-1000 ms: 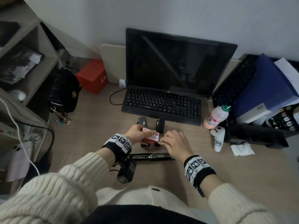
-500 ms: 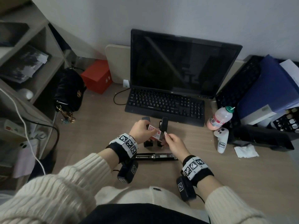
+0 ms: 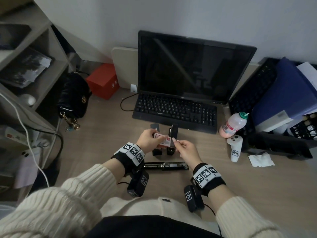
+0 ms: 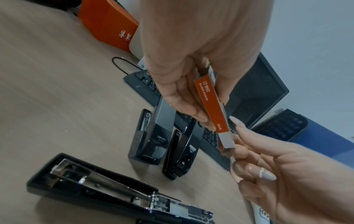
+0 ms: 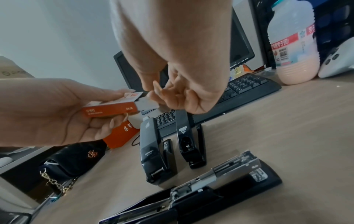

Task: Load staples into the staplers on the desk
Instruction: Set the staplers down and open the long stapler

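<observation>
My left hand (image 3: 148, 138) grips an orange and white staple box (image 3: 162, 141) above the desk. My right hand (image 3: 180, 145) pinches the grey inner tray (image 5: 147, 104), which sticks a little way out of the box's right end (image 4: 228, 142). Under the hands, two black staplers (image 3: 157, 152) (image 3: 173, 133) stand side by side with their tops raised. A third black stapler (image 3: 166, 165) lies folded out flat nearer my body, its metal staple channel (image 4: 107, 192) bare.
A black keyboard (image 3: 175, 111) and monitor (image 3: 193, 66) sit just behind the staplers. A pink drink bottle (image 3: 234, 125), a white controller (image 3: 235, 148) and a crumpled tissue (image 3: 260, 159) lie to the right. A black bag (image 3: 73, 97) and a red box (image 3: 103, 81) sit at the left.
Both hands have lifted the staple box off the desk. My right hand went from lying over the box to pinching its right end, and the grey tray now shows.
</observation>
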{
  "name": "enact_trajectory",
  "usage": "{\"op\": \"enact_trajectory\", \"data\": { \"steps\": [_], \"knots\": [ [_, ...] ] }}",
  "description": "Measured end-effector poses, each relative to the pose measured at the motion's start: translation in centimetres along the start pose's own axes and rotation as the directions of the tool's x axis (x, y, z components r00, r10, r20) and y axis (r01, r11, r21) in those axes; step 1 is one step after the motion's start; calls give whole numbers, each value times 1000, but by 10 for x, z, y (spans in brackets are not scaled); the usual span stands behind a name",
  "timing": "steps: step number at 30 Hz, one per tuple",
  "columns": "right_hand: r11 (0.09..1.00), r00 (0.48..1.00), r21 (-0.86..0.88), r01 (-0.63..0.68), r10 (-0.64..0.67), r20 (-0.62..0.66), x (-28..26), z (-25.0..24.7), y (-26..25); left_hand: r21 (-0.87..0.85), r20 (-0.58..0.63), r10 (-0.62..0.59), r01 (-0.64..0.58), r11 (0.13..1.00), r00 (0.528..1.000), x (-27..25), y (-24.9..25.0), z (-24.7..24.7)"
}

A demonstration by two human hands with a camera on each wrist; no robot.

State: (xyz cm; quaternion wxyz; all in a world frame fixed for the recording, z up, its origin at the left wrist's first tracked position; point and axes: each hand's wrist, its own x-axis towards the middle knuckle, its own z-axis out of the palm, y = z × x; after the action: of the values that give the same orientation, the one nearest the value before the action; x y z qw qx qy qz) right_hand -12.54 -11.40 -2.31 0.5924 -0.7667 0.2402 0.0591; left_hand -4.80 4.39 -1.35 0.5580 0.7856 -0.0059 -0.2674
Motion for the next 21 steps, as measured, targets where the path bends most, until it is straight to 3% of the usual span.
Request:
{"op": "enact_trajectory", "data": {
  "steps": [9, 15, 21],
  "knots": [
    [994, 999, 102, 35, -33, -15, 0, -4, 1, -191, 31, -49, 54, 980, 998, -3, -1, 0],
    [989, 992, 115, 92, -82, -95, -1, -7, -4, -307, 43, -97, 105, 946, 994, -3, -5, -2],
    [992, 988, 62, 110, -102, -116, 0, -6, -6, -311, 64, -113, 127, 942, 992, -1, -10, -4]
  ]
}}
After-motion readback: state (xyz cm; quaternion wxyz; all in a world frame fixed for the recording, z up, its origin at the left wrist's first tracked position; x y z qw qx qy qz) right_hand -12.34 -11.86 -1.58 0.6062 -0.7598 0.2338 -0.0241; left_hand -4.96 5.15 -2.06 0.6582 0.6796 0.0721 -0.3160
